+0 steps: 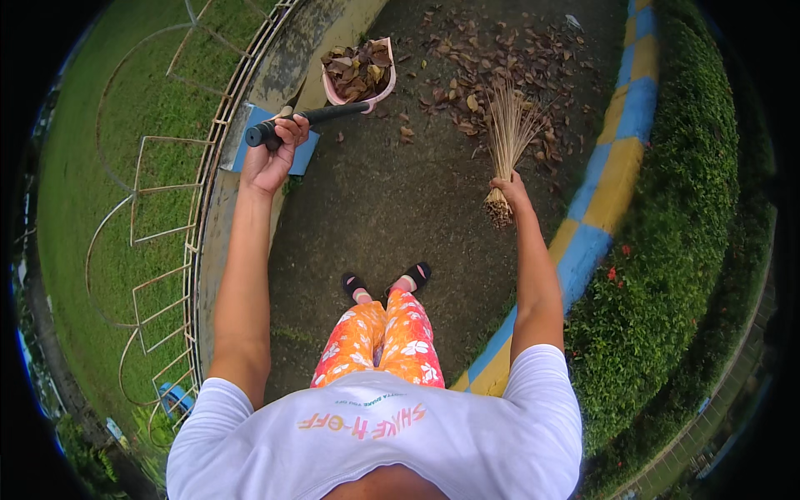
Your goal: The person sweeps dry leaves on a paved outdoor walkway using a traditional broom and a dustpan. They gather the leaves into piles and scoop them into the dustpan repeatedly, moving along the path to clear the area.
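My left hand [275,153] grips the black handle [331,112] of a pink dustpan [380,100] near its end. Dry brown and yellow leaves [356,72] fill the pan, which is beyond that hand. In my right hand [514,189] is a stick broom [507,134], a bundle of thin pale sticks held close to its cut butt end. Its bristle tips point away from me, over scattered dry leaves [500,50] on the dark ground. What the tips touch is hard to tell.
A low curb painted in blue and yellow blocks [606,178] curves along the right, with a green hedge [662,262] behind it. On the left run a metal railing [199,206] and a concrete ledge with a blue block [305,153]. My sandalled feet [409,278] stand on the path.
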Motion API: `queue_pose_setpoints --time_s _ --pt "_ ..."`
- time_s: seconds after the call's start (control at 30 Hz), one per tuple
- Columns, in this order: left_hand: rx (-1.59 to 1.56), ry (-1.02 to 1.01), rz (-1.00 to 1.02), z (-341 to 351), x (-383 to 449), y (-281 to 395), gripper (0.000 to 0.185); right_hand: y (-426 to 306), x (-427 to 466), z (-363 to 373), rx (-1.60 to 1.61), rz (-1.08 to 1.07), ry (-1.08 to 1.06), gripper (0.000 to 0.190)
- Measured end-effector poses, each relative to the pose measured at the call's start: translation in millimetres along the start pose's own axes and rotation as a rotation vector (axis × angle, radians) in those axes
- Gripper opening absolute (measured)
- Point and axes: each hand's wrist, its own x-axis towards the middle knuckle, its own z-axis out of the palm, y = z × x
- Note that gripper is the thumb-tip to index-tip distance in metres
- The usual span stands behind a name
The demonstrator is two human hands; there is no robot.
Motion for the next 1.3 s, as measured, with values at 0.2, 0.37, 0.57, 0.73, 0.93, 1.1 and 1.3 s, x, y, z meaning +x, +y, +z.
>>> queue_pose_setpoints --time_s 0.2,0.37,0.57,0.73,0.93,1.1,1.3 --pt "0.111 -0.059 0.026 27.2 21.7 34.7 0.034 -2.1 -81.3 185.7 0.366 -0.001 -0.218 0.094" --pt "0.076 -0.027 -0.048 51.9 55.0 53.1 0.035 18.3 -109.2 282.0 0.645 0.526 -0.722 0.026" --pt "0.148 -0.007 -0.065 77.0 77.7 93.1 0.029 -46.0 17.4 197.9 0.674 0.493 -0.319 0.015" --pt "0.116 0.010 -0.106 84.6 97.4 115.5 0.039 -81.4 14.9 219.8 0.390 0.001 0.051 0.069" --pt "0.057 -0.013 -0.115 95.1 125.7 134.0 0.040 -60.6 -38.7 367.3 0.574 0.285 -0.477 0.083" --pt "0.050 -0.019 -0.072 106.9 141.4 138.6 0.041 -97.9 71.1 337.8 0.625 0.627 -0.729 0.015" --pt "0.093 -0.011 -0.007 128.6 179.5 141.7 0.041 -193.7 196.5 188.2 0.406 0.264 -0.286 0.022"
